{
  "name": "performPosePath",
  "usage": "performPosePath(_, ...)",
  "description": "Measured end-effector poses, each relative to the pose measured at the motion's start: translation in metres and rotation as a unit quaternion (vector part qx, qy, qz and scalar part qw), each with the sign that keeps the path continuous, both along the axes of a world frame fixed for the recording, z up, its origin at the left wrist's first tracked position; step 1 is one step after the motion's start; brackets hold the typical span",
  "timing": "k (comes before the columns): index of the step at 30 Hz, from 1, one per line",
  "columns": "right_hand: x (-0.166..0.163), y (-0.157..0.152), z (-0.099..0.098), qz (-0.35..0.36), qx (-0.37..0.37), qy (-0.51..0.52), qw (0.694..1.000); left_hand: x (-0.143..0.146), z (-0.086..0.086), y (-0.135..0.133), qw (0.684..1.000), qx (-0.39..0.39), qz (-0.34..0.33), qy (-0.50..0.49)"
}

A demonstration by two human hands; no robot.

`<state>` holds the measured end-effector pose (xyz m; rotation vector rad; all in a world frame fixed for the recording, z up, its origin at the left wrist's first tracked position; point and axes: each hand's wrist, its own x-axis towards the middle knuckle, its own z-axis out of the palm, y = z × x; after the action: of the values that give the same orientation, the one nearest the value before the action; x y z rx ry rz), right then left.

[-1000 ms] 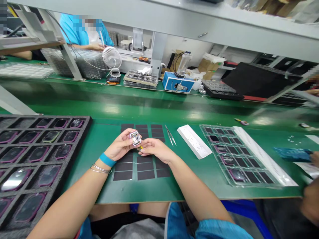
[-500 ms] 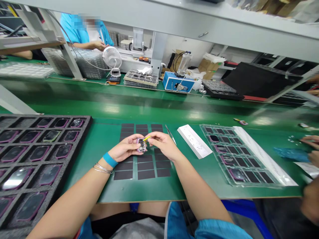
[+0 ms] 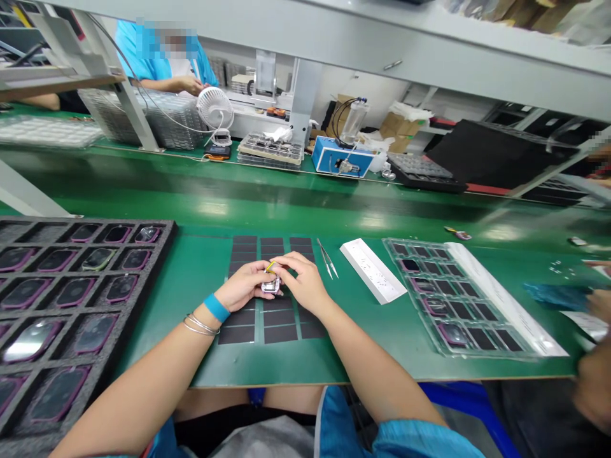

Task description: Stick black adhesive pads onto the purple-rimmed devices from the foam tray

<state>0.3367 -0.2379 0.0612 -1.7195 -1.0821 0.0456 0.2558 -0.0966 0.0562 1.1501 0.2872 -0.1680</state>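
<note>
Between my two hands is a small smartwatch case (image 3: 270, 286) with its inner parts exposed and a purple-tinted rim. My left hand (image 3: 244, 284) is closed on its left side, thumb on top. The fingers of my right hand (image 3: 300, 277) press at its upper right edge, by a yellow strip (image 3: 271, 266) that sticks up from the case. What the right fingertips pinch is partly hidden. Under the hands, rows of black rectangular sheets (image 3: 280, 334) lie on the green table. Tweezers (image 3: 327, 259) lie just right of my right hand.
To the left stands a black foam tray (image 3: 170, 230) of purple-rimmed watch cases. On the right are a white block (image 3: 372, 270) with tiny pieces and a clear plastic tray (image 3: 446, 346). Another person's hand (image 3: 600, 300) is at the far right; a co-worker (image 3: 167, 70) sits across.
My right hand has moved left and down over the watch case, and the yellow strip now stands nearer its top left. My left hand has shifted slightly right. The tweezers show more fully.
</note>
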Motion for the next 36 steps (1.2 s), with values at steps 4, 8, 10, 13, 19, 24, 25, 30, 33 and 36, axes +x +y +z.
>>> performPosePath(4, 0.007, 0.003, -0.008, -0.039, 0.002, 0.066, 0.997, 0.003, -0.002, 0.001, 0.998, 0.008, 0.060, 0.008)
performPosePath(8, 0.017, 0.002, -0.015, -0.066, -0.122, 0.045, 0.989, 0.007, -0.004, 0.006, 0.985, -0.036, 0.166, -0.012)
performPosePath(10, 0.017, 0.002, -0.018, -0.062, -0.201, -0.016, 0.977, 0.009, -0.006, 0.008, 0.982, -0.055, 0.179, -0.021)
performPosePath(13, 0.014, 0.004, -0.021, -0.072, -0.255, -0.076, 0.961, 0.009, -0.008, 0.008, 0.983, -0.059, 0.174, -0.022)
performPosePath(19, 0.009, 0.005, -0.023, -0.070, -0.257, -0.087, 0.960, 0.009, -0.009, 0.007, 0.982, -0.065, 0.172, -0.028)
performPosePath(24, 0.013, 0.009, -0.028, -0.091, -0.238, -0.056, 0.965, 0.009, -0.008, 0.007, 0.982, -0.068, 0.174, -0.025)
performPosePath(25, 0.014, 0.010, -0.030, -0.097, -0.232, -0.044, 0.967, 0.009, -0.008, 0.007, 0.982, -0.069, 0.174, -0.025)
performPosePath(30, 0.015, 0.015, -0.033, -0.094, -0.233, -0.056, 0.966, 0.010, -0.008, 0.008, 0.982, -0.070, 0.172, -0.025)
performPosePath(33, 0.011, 0.010, -0.028, -0.048, -0.242, -0.106, 0.963, 0.010, -0.007, 0.008, 0.982, -0.071, 0.176, -0.021)
performPosePath(36, 0.007, 0.001, -0.015, 0.003, -0.222, -0.131, 0.966, 0.010, -0.007, 0.009, 0.981, -0.073, 0.177, -0.018)
